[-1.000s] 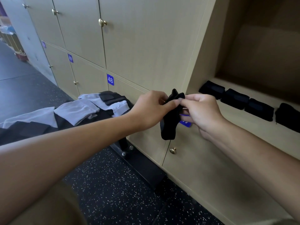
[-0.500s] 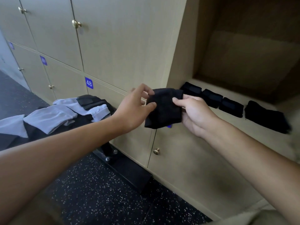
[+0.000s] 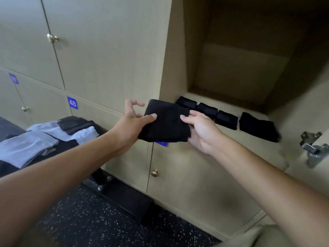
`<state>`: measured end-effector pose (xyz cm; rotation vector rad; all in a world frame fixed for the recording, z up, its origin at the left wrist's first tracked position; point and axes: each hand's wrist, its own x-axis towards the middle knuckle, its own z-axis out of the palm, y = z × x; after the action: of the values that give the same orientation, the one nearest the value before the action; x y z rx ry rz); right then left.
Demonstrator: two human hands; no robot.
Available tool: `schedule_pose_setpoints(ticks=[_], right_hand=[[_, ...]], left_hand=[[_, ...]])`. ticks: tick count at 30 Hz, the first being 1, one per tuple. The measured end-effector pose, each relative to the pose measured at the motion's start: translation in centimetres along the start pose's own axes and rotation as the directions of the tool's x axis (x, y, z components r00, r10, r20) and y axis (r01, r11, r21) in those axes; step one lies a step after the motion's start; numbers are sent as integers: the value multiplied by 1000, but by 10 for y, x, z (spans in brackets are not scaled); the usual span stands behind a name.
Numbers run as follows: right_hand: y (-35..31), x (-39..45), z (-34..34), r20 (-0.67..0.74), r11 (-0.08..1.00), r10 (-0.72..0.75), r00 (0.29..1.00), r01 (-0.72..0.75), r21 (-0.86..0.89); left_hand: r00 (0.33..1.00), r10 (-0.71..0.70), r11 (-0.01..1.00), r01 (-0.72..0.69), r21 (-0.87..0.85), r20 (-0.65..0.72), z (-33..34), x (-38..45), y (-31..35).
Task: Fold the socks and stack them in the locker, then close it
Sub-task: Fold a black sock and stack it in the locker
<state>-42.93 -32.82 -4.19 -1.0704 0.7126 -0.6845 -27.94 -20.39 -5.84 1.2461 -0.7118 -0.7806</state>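
A folded black sock point(image 3: 166, 120) is held flat between both hands, just in front of the open locker's left edge. My left hand point(image 3: 131, 122) pinches its left side with the thumb on top. My right hand point(image 3: 201, 131) holds its right side, thumb on top and fingers underneath. Inside the open locker point(image 3: 231, 72), several folded black socks lie in a row on the shelf: three small bundles point(image 3: 207, 110) and a larger one point(image 3: 258, 126) to the right.
A bench on the left carries a pile of white and black socks point(image 3: 44, 138). Closed locker doors with brass knobs point(image 3: 154, 172) and a blue 48 label point(image 3: 72, 102) surround the open one. The open door's metal hinge point(image 3: 313, 148) shows at right. Speckled dark floor below.
The hanging black sock has been folded into a flat square and lifted level between my hands. The view has shifted right, showing more of the open locker.
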Motion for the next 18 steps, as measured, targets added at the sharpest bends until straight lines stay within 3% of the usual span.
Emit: schedule_pose_setpoints(ticks=[4, 8, 12, 18], right_hand=[[1, -1, -9, -24, 994, -26, 999, 23, -105], [3, 0, -17, -12, 981, -70, 997, 66, -181], [3, 0, -28, 64, 965, -81, 995, 94, -246], [-2, -1, -44, 105, 966, -39, 994, 64, -250]], left_hand=[[998, -6, 999, 9, 45, -62, 3, 7, -9], [993, 98, 967, -79, 241, -68, 7, 10, -12], [983, 183, 935, -168, 312, -20, 15, 12, -13], [978, 210, 951, -204, 234, -2, 28, 16, -17]])
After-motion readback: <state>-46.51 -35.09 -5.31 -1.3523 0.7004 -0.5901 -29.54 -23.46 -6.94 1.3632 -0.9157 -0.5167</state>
